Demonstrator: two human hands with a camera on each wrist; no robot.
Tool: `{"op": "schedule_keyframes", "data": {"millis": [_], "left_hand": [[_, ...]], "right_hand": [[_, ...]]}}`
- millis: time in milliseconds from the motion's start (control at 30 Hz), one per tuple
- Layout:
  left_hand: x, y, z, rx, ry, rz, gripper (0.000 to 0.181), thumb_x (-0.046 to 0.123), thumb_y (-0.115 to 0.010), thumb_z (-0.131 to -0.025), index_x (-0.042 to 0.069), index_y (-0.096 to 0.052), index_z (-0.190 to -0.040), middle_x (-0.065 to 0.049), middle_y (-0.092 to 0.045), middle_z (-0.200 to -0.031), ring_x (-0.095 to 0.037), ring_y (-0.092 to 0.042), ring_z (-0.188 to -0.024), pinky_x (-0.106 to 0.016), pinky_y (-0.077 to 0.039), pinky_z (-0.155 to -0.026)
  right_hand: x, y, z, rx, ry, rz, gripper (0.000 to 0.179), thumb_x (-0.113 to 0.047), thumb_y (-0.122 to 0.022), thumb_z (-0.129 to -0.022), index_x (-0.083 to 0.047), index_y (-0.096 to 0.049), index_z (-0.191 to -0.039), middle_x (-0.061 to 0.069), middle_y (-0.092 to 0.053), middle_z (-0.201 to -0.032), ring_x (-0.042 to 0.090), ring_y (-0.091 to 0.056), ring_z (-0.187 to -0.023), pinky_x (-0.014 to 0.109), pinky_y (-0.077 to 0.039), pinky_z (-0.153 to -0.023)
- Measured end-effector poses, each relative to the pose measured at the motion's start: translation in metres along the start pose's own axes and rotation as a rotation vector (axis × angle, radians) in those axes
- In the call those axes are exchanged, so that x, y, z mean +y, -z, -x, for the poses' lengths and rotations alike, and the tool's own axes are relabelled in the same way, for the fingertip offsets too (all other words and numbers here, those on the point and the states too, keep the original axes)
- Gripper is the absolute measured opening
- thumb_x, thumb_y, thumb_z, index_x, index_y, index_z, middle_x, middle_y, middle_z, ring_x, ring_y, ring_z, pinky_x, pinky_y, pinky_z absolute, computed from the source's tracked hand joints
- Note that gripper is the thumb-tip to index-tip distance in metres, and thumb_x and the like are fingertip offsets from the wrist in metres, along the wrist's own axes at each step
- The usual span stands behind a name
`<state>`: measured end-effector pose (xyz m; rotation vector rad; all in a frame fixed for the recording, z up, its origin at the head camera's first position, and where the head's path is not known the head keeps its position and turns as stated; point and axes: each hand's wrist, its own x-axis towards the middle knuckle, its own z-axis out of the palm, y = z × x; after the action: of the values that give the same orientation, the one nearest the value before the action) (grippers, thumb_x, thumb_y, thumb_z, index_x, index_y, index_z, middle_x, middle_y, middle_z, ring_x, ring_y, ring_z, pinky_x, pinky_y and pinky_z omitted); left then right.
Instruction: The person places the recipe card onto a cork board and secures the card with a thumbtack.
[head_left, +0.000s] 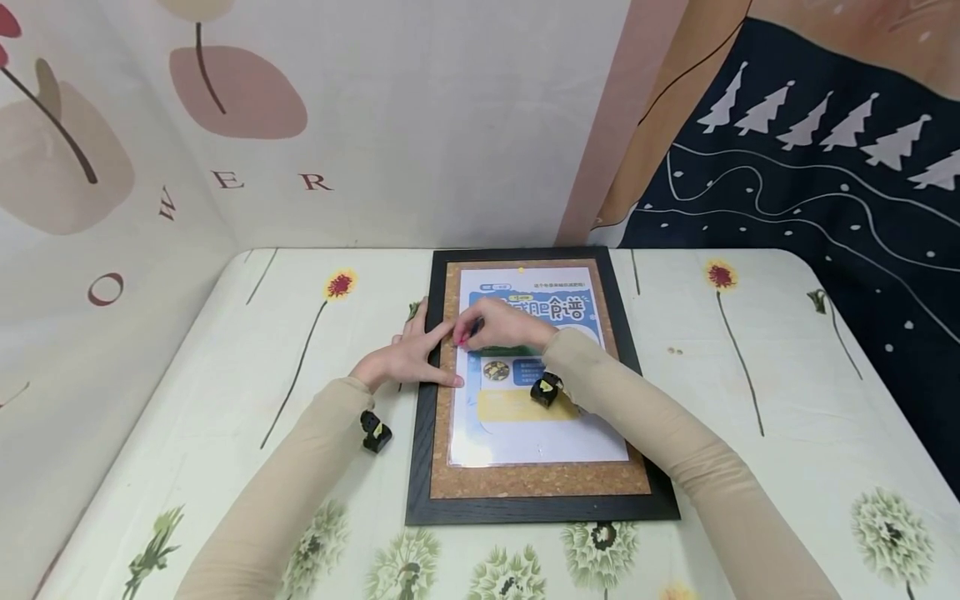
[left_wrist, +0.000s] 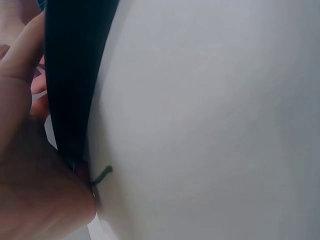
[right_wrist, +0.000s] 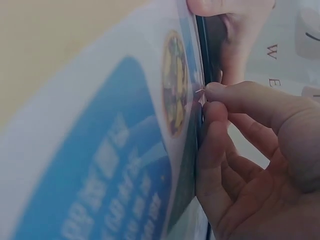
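A cork board [head_left: 540,482] in a black frame [head_left: 540,508] lies on the table. On the cork lies a glossy printed sheet [head_left: 540,450] with blue, white and yellow areas. At the sheet's left edge my right hand [head_left: 498,323] pinches a small pink push pin [head_left: 460,341] between thumb and forefinger, its tip right at the sheet in the right wrist view. My left hand [head_left: 405,358] rests spread across the frame's left side. Its thumb reaches the sheet's edge and its forefinger points toward the pin; the other fingers lie along the frame's outer side.
A small yellow pin [head_left: 521,269] sits at the sheet's top edge. The table wears a white flowered cloth [head_left: 810,467]. Printed curtains [head_left: 420,150] hang behind it and along the sides. Each wrist carries a small black camera [head_left: 377,432].
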<state>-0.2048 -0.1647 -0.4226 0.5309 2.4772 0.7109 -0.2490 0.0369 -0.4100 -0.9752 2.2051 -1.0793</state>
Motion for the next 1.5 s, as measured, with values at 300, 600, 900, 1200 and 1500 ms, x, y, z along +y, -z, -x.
{"op": "schedule_keyframes", "data": {"millis": [300,600,900,1200,1500], "left_hand": [[-0.0004,0.0008,0.0001,-0.004,-0.002,0.012,0.103,0.049,-0.075,-0.08,0.018,-0.013,-0.157,-0.022,0.032,-0.151,-0.045,0.015,-0.14,-0.064,-0.011,-0.105],[-0.0002,0.0005,-0.0005,-0.004,-0.01,0.003,0.099,0.049,-0.075,-0.08,0.02,-0.017,-0.156,-0.023,0.031,-0.151,-0.045,0.014,-0.14,-0.066,-0.011,-0.104],[-0.0001,0.0008,0.0003,-0.008,-0.013,0.016,0.101,0.049,-0.074,-0.08,0.02,-0.014,-0.157,-0.022,0.033,-0.151,-0.045,0.015,-0.14,-0.066,-0.01,-0.104],[-0.0004,0.0009,-0.0002,-0.013,-0.001,0.005,0.105,0.051,-0.074,-0.081,0.02,-0.009,-0.157,-0.022,0.034,-0.15,-0.045,0.015,-0.14,-0.065,-0.01,-0.105],[0.0005,0.0011,-0.0005,-0.011,0.002,0.0,0.102,0.049,-0.073,-0.081,0.02,-0.012,-0.157,-0.022,0.033,-0.151,-0.046,0.015,-0.14,-0.066,-0.01,-0.104]], "right_hand": [[0.0037,-0.0006,-0.0011,-0.002,-0.043,-0.09,0.014,0.006,-0.067,-0.085,0.0,-0.074,-0.095,0.004,-0.068,-0.093,0.015,-0.056,-0.077,0.023,-0.044,-0.071],[0.0067,0.0004,-0.0021,-0.035,-0.064,-0.165,0.015,0.003,-0.066,-0.086,0.002,-0.075,-0.098,0.006,-0.071,-0.099,0.011,-0.053,-0.069,0.022,-0.042,-0.065],[0.0069,-0.0009,-0.0024,-0.013,-0.082,-0.223,0.011,0.002,-0.065,-0.089,0.004,-0.072,-0.097,0.007,-0.07,-0.089,0.01,-0.047,-0.057,0.021,-0.039,-0.055],[0.0069,-0.0015,-0.0026,-0.008,-0.056,-0.194,0.009,0.008,-0.062,-0.085,0.001,-0.067,-0.089,0.006,-0.065,-0.08,0.013,-0.051,-0.065,0.023,-0.041,-0.059],[0.0077,-0.0005,-0.0032,0.039,-0.103,-0.18,0.005,0.001,-0.069,-0.085,-0.001,-0.073,-0.087,0.003,-0.066,-0.085,0.012,-0.044,-0.061,0.023,-0.035,-0.06]]}}
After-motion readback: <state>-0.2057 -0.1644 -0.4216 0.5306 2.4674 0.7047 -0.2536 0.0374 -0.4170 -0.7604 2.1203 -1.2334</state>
